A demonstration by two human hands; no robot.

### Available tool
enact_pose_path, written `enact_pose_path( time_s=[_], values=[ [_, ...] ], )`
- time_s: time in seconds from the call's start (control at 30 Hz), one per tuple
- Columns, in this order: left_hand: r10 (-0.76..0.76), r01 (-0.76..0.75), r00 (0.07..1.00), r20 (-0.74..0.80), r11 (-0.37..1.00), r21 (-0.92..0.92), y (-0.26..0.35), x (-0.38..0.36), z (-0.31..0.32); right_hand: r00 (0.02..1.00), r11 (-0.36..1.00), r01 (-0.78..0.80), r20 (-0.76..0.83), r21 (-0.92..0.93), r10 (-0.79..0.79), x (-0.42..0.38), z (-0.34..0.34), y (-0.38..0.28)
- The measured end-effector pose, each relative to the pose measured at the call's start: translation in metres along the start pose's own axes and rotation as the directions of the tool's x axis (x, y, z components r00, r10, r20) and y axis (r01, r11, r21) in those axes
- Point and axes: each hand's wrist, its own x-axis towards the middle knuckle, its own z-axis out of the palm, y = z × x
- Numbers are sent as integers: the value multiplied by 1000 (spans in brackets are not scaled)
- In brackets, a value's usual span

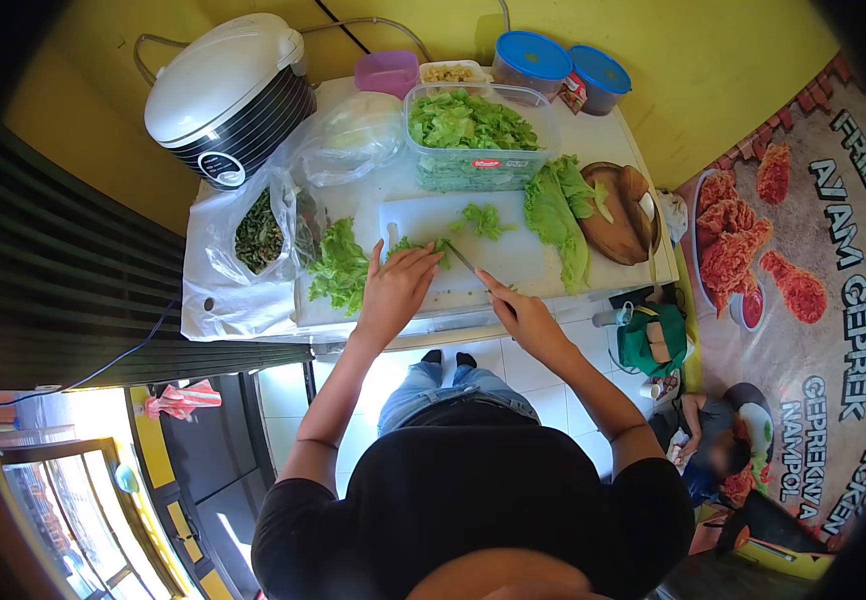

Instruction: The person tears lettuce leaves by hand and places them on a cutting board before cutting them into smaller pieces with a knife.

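My right hand (525,318) is closed around the handle of a knife (464,258), its blade pointing up and left over the white cutting board (418,215). My left hand (399,287) presses down on green lettuce (405,245) beside the blade, and its fingers partly hide the leaves. Some cut lettuce pieces (485,221) lie farther back on the board. A leafy lettuce bunch (341,268) rests left of my left hand. Larger lettuce leaves (556,210) spread along the right side of the board.
Behind the board stands a clear container (438,170) of lettuce. A wooden mortar (618,225) sits at the right, a rice cooker (228,95) at the back left. A plastic bag of dark leaves (259,238) is at the left. Another person (718,445) is low at the right.
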Motion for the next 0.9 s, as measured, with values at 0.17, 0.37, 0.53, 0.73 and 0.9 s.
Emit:
enact_pose_path(
  time_s=[0.17,0.37,0.53,0.73,0.9],
  values=[
    [-19,19,1000,-18,1000,0,-2,14,-6,995,994,-81,62,68,77,21,-5,-5],
    [-87,86,996,8,979,-186,-7,31,-16,983,958,-183,70,220,171,17,-19,-14],
    [-208,103,969,-133,830,-548,9,38,-7,971,913,-238,75,331,227,6,-18,-18],
    [-287,200,935,-209,912,-357,5,34,9,979,925,-197,108,326,170,3,-2,-23],
    [-308,242,940,-149,906,-347,3,30,8,981,951,-178,116,251,153,6,14,-12]
  ],
)
